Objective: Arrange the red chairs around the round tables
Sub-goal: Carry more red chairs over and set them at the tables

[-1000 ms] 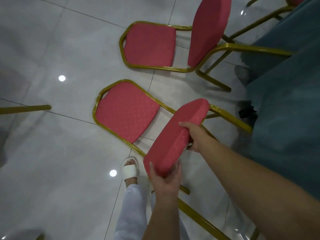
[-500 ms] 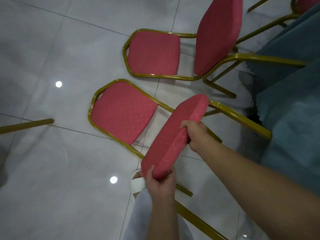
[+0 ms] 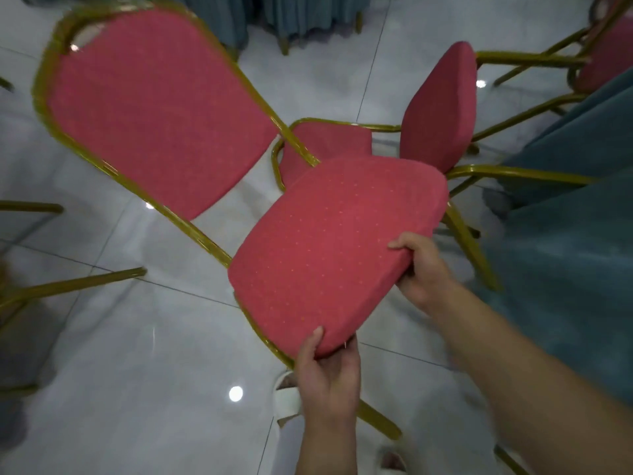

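We are partway through placing one red chair (image 3: pixel 329 248). It is in our grip and tilted. Its seat (image 3: pixel 339 234) faces up towards us and its backrest (image 3: pixel 154 111) leans away to the upper left inside the gold frame (image 3: pixel 202 234).

The left hand (image 3: pixel 327 371) grips the near corner of the seat, thumb on top of the padding and fingers curled underneath. The right hand (image 3: pixel 423 269) grips the right edge the same way, thumb over the top and the rest wrapped below. Neither hand is spread.

One gold leg (image 3: pixel 376 419) runs down past the left wrist. We cannot tell whether any leg touches the floor (image 3: pixel 120 354).

Just beyond, a second chair (image 3: pixel 438 111) lies on its side and looks unplaced. A third chair (image 3: pixel 609 56) shows at the top right corner. To the right hangs a teal cloth (image 3: pixel 565 269), which we take to drape one of the round benches. Our chair is just beside it. A white sandal (image 3: pixel 287 399) shows below the seat.

We judge this step to be righting the chair and carrying it into place. The next move calls for levelling the seat so all the legs meet the floor together. We must turn the front of the seat towards the cloth, keep the frame off the fallen chair, and keep the legs away from our feet. Only then should the grip let go.
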`<state>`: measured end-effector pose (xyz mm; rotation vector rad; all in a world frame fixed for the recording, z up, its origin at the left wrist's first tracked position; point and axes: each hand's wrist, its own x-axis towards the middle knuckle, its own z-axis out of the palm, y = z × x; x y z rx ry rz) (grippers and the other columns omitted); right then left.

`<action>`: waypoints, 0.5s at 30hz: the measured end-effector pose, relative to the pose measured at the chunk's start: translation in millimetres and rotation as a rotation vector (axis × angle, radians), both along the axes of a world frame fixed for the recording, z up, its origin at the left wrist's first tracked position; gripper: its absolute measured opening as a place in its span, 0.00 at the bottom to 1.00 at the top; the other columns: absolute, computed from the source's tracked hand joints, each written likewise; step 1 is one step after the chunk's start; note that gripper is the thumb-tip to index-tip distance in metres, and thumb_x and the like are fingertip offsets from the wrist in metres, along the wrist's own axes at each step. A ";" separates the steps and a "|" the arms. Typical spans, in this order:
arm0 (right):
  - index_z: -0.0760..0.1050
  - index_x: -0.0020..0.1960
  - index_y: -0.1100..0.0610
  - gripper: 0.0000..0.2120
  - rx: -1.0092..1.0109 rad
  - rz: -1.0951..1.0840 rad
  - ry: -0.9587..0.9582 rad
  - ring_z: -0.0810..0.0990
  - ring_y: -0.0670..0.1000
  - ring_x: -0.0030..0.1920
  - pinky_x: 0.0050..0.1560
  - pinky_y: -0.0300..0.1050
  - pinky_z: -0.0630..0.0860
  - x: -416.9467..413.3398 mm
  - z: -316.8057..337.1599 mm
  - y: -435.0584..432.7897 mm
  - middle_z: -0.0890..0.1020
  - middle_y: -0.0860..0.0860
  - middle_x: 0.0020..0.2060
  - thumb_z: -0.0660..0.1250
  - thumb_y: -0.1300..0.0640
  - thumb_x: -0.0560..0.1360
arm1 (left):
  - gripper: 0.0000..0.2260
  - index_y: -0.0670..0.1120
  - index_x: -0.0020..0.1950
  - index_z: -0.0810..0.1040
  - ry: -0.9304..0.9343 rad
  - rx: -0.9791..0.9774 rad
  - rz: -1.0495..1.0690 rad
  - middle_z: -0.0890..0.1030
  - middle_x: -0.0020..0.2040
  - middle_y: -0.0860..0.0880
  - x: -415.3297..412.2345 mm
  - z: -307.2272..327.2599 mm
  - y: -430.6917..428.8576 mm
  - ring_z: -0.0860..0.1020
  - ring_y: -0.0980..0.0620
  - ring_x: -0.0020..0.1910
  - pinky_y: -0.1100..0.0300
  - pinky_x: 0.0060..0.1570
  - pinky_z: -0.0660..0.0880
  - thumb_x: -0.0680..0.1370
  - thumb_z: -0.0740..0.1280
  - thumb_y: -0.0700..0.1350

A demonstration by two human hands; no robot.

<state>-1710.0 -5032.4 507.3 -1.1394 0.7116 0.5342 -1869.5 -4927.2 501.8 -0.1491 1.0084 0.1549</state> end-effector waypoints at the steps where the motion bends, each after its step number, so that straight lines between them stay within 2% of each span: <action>1: 0.77 0.47 0.58 0.12 -0.001 -0.011 0.030 0.80 0.53 0.39 0.44 0.47 0.79 -6.4 -4.9 -14.6 0.80 0.53 0.39 0.61 0.66 0.67 | 0.28 0.46 0.69 0.74 0.013 0.022 -0.056 0.79 0.65 0.41 -6.5 -4.2 -13.8 0.76 0.40 0.63 0.46 0.62 0.74 0.69 0.67 0.33; 4: 0.76 0.46 0.56 0.11 -0.070 -0.042 0.103 0.80 0.52 0.37 0.47 0.49 0.78 -18.9 -17.9 -62.3 0.82 0.52 0.37 0.58 0.66 0.70 | 0.26 0.49 0.66 0.75 0.014 0.031 -0.252 0.80 0.63 0.39 -24.8 -12.7 -58.1 0.77 0.38 0.63 0.38 0.60 0.75 0.69 0.71 0.34; 7: 0.77 0.48 0.55 0.10 -0.153 -0.010 0.113 0.81 0.51 0.37 0.45 0.48 0.80 -23.2 -22.6 -116.8 0.82 0.51 0.38 0.63 0.65 0.70 | 0.25 0.49 0.66 0.74 0.015 -0.019 -0.430 0.79 0.63 0.39 -37.4 -13.7 -102.6 0.76 0.37 0.63 0.33 0.53 0.77 0.71 0.75 0.40; 9: 0.77 0.54 0.55 0.14 -0.207 0.025 0.115 0.79 0.52 0.42 0.46 0.49 0.78 -27.6 -21.7 -151.5 0.81 0.53 0.42 0.66 0.64 0.69 | 0.24 0.48 0.65 0.72 0.056 0.013 -0.700 0.79 0.63 0.42 -45.0 -5.6 -130.7 0.78 0.38 0.61 0.37 0.47 0.79 0.73 0.76 0.51; 11: 0.76 0.59 0.54 0.20 -0.256 0.036 0.135 0.79 0.53 0.45 0.44 0.49 0.77 -34.8 -17.4 -182.0 0.81 0.53 0.46 0.67 0.65 0.69 | 0.20 0.48 0.62 0.73 0.116 0.143 -1.029 0.81 0.59 0.44 -55.8 7.3 -157.8 0.80 0.43 0.56 0.41 0.43 0.81 0.76 0.71 0.57; 13: 0.74 0.64 0.54 0.24 -0.374 0.053 0.142 0.80 0.56 0.49 0.43 0.50 0.77 -48.8 -9.4 -213.4 0.81 0.54 0.52 0.69 0.65 0.69 | 0.10 0.48 0.57 0.75 0.149 0.288 -1.339 0.81 0.51 0.47 -72.3 25.5 -180.8 0.80 0.49 0.45 0.48 0.42 0.82 0.80 0.67 0.51; 15: 0.71 0.67 0.57 0.24 -0.719 0.169 0.125 0.79 0.60 0.56 0.51 0.55 0.77 -72.5 0.4 -246.5 0.79 0.55 0.59 0.71 0.61 0.72 | 0.05 0.48 0.52 0.77 0.097 0.383 -1.564 0.78 0.44 0.49 -89.8 44.5 -194.4 0.76 0.51 0.38 0.58 0.38 0.77 0.77 0.65 0.45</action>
